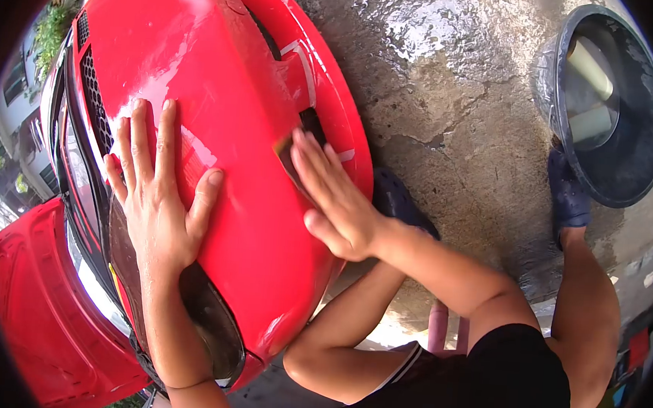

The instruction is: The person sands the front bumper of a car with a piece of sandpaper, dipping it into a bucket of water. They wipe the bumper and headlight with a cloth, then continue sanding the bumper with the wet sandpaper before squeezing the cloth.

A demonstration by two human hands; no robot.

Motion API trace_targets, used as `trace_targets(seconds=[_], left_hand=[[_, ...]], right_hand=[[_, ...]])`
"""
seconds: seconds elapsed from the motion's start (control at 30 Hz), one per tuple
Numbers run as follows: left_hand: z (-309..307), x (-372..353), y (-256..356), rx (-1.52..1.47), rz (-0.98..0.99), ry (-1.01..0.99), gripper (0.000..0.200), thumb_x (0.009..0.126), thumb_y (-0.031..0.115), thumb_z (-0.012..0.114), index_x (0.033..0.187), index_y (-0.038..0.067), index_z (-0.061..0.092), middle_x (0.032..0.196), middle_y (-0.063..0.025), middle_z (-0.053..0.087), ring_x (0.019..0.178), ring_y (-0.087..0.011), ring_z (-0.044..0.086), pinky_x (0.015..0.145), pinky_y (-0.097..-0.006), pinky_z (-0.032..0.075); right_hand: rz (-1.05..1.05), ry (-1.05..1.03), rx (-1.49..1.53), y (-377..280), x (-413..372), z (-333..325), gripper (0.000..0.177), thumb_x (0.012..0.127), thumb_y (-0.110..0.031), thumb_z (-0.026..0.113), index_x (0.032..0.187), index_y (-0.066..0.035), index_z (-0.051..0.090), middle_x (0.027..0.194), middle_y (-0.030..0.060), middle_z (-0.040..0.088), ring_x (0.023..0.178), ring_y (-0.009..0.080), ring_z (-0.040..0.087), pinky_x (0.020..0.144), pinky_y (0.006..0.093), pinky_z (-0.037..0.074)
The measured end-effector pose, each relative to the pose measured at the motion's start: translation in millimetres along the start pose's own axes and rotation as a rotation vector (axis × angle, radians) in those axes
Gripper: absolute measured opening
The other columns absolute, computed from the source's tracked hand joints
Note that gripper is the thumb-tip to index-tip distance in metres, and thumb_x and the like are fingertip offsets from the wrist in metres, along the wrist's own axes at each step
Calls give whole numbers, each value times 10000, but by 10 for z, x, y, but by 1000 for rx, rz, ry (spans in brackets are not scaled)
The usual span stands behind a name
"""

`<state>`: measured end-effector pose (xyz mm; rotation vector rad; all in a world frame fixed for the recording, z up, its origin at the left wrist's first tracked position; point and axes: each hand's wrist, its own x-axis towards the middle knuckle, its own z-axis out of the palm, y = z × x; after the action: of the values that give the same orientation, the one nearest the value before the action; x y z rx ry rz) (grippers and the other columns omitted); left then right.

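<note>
My left hand lies flat with fingers spread on the glossy red car bumper, left of its middle. My right hand presses a dark sheet with a brownish edge, which looks like sandpaper, against the bumper near a dark slot. The fingers lie close together over the sheet and hide most of it. Water beads show on the left wrist, and the red surface looks wet.
A dark bucket with water and pale objects inside stands at the right on wet concrete. A raised red panel is at lower left, beside a dark headlight. My bent legs frame the near side.
</note>
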<state>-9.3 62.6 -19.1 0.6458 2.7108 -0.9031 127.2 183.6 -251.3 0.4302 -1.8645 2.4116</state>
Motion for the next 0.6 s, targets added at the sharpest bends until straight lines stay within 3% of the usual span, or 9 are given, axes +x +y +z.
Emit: trace_targets(seconds=[0.13, 0.23, 0.33, 0.43, 0.53, 0.6], left_hand=[[1, 1, 4, 18, -11, -1, 906, 985, 611, 641, 1740, 221, 328, 1804, -174, 243, 1684, -401, 155, 1319, -645, 69], [-4, -2, -2, 30, -7, -4, 908, 983, 612, 642, 1741, 222, 328, 1805, -173, 241, 1685, -401, 153, 1316, -653, 80], [3, -6, 6, 27, -16, -1, 910, 982, 611, 644, 1740, 219, 329, 1805, -173, 241, 1685, -402, 152, 1316, -653, 76], [-9, -1, 10, 14, -19, -15, 916, 979, 611, 647, 1741, 216, 328, 1807, -170, 235, 1684, -403, 153, 1317, -652, 72], [-15, 10, 18, 15, -15, -10, 922, 976, 610, 651, 1742, 215, 325, 1810, -168, 229, 1685, -402, 151, 1316, -655, 69], [-10, 21, -2, 11, -11, -8, 923, 976, 611, 652, 1742, 215, 323, 1811, -167, 225, 1686, -399, 147, 1316, -654, 68]], right_hand=[[14, 9, 77, 414, 1546, -304, 771, 1180, -475, 299, 1749, -19, 47, 1834, 217, 23, 1703, 360, 9, 1352, 545, 13], [15, 13, 81, 345, 1569, -290, 766, 1181, -482, 277, 1749, -26, 41, 1838, 205, -7, 1704, 350, -2, 1350, 546, -4], [-75, -40, 30, 43, 561, -129, 803, 1167, -504, 285, 1757, -51, -17, 1840, 196, -49, 1702, 370, -43, 1332, 603, -35], [-45, -106, 52, -206, -498, 208, 793, 1160, -506, 297, 1766, -71, 29, 1841, 197, -36, 1701, 387, -37, 1315, 639, -46], [-91, -80, -7, -53, 170, -1, 791, 1162, -518, 288, 1766, -75, 34, 1843, 185, -29, 1701, 385, -34, 1306, 668, -48], [-87, -88, 39, 71, 882, -231, 769, 1168, -536, 264, 1771, -114, 40, 1854, 121, -21, 1705, 342, -43, 1304, 679, -50]])
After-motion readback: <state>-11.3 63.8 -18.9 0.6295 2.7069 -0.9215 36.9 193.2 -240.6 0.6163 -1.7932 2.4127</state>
